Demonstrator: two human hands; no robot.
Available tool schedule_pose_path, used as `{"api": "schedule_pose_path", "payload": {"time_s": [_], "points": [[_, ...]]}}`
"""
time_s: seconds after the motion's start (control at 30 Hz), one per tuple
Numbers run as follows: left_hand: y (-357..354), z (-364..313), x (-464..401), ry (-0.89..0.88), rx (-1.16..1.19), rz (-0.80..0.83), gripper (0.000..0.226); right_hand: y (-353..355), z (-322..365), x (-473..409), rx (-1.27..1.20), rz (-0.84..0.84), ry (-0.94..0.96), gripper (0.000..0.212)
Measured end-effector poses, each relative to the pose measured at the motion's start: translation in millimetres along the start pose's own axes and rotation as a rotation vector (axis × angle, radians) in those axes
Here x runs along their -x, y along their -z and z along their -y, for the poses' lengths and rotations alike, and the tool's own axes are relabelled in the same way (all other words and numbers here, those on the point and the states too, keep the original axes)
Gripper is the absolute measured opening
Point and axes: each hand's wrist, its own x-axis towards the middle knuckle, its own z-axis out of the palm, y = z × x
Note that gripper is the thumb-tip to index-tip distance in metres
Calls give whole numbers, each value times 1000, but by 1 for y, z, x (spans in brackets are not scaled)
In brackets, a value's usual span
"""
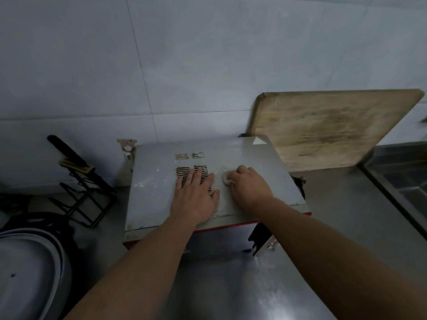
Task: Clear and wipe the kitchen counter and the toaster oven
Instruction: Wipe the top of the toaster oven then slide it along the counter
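Note:
The toaster oven stands on the steel counter, grey on top with vent slots and a red front trim. My left hand lies flat on its top, fingers spread over the vent slots. My right hand is beside it, fingers curled around a small pale cloth pressed against the oven's top. Only a corner of the cloth shows past my fingers. White smears mark the oven's left part.
A worn wooden cutting board leans on the tiled wall behind the oven's right side. A black wire rack with a knife stands at the left. A grey pot lid sits at lower left. A sink lies at the right.

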Motion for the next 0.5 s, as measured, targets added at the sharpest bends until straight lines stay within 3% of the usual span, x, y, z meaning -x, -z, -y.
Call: {"api": "schedule_pose_path", "payload": {"time_s": [0.3,0.5], "points": [[-3,3,-6,27,17,1,65,-13,-5,-119,6,-15,-42,37],[-5,3,-7,73,-13,30,71,-17,-8,-63,-53,-28,48,36]]}}
